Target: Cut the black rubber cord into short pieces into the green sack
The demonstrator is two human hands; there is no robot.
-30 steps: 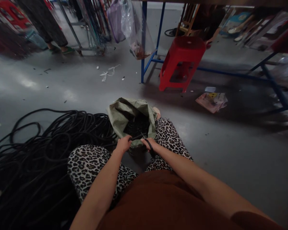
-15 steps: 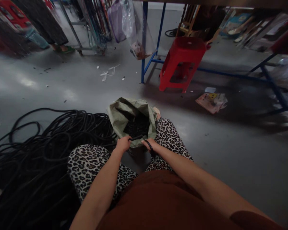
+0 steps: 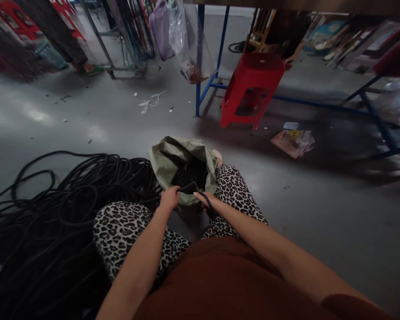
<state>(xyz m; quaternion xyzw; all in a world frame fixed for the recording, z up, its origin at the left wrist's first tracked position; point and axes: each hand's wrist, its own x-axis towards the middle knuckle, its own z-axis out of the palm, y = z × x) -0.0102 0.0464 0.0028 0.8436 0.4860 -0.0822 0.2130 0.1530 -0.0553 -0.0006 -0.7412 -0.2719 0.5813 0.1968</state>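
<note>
Over the near rim of an open green woven sack (image 3: 162, 162), my left hand (image 3: 170, 198) is closed around a black cord (image 3: 186, 186), whose end points to the right. My right hand (image 3: 204, 201) grips black-handled scissors (image 3: 210, 210); their blades look parted beside the cord's end. Dark short pieces (image 3: 189, 172) lie inside the sack, between my knees. A large heap of black cord (image 3: 83, 191) spreads over the floor to the left, partly behind my left leg.
A red plastic stool (image 3: 253, 89) stands beyond the sack by a blue-legged table (image 3: 200, 62). Plastic bags (image 3: 186, 40) hang from the table. A printed packet (image 3: 293, 142) and white scraps (image 3: 146, 105) lie on the floor. Another person's leg (image 3: 60, 35) shows at upper left.
The scissors have opened, and their blades now show beside the cord. Both hands have shifted slightly left and up.
</note>
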